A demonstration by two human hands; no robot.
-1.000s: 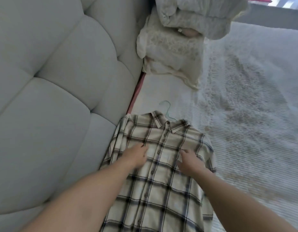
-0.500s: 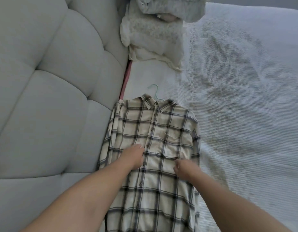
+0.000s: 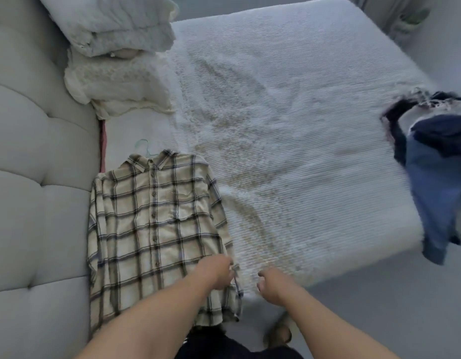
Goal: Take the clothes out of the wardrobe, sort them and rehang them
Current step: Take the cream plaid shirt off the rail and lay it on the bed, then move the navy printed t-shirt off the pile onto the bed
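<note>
Plaid shirt (image 3: 157, 229) lies flat, front up, buttoned, on the left side of a bed (image 3: 289, 112), collar toward the far end & hem hanging over the near edge. Cream w/ dark check lines. Thin pale-green hanger hook (image 3: 142, 147) sticks out past the collar, so the shirt is on a hanger. Shirt's left edge runs right alongside a grey tufted headboard (image 3: 30, 177); a strip of pink shows in the gap between headboard & mattress.

Left hand (image 3: 216, 272) rests on the shirt's lower right edge, near the sleeve cuff; fingers curl down at the fabric, but blur makes it unclear whether they pinch the cloth or only touch it, so can't tell the grip. Right hand (image 3: 272, 286) hovers just beside the shirt, over the bedspread near the bed's near edge, fingers loosely curled, holding nothing, not touching the shirt. Both forearms bare, reaching in from the bottom of the view.

Bedspread is white, ribbed, w/ faint yellowish marks across the middle. At the far left, by the headboard, a stack of white pillows (image 3: 115, 60), top one folded over a lacy one. At the right edge of the bed, well apart from the shirt, a heap of dark blue & denim clothes (image 3: 436, 182) drapes over the mattress side; blurred, so separate items can't be told. Grey floor below.
</note>
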